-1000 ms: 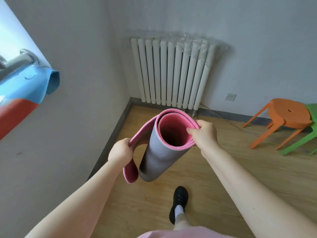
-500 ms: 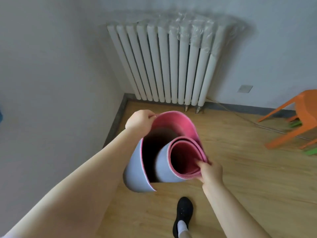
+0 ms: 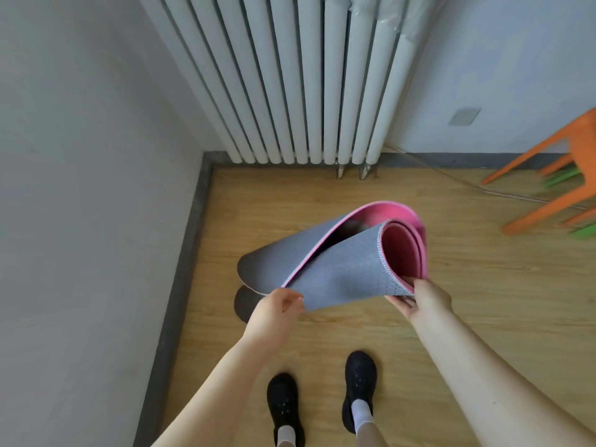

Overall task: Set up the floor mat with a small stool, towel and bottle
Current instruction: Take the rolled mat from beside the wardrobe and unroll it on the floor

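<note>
A floor mat [image 3: 342,269], grey outside and pink inside, hangs loosely rolled above the wooden floor. My left hand [image 3: 277,309] pinches its near left corner. My right hand [image 3: 419,300] grips the near right end of the roll, fingers inside the pink curl. The far end of the mat droops toward the wall corner. An orange stool [image 3: 561,175] stands at the right edge, partly cut off. No towel or bottle is in view.
A white radiator [image 3: 290,75] is mounted on the far wall. A grey wall with a skirting board [image 3: 180,279] runs along the left. A green stool [image 3: 583,229] peeks out behind the orange one. My black shoes [image 3: 359,382] stand on the wooden floor.
The mat has tipped from upright to nearly level and come lower. My left hand moved from its far top edge to the near left corner. The view tilted downward.
</note>
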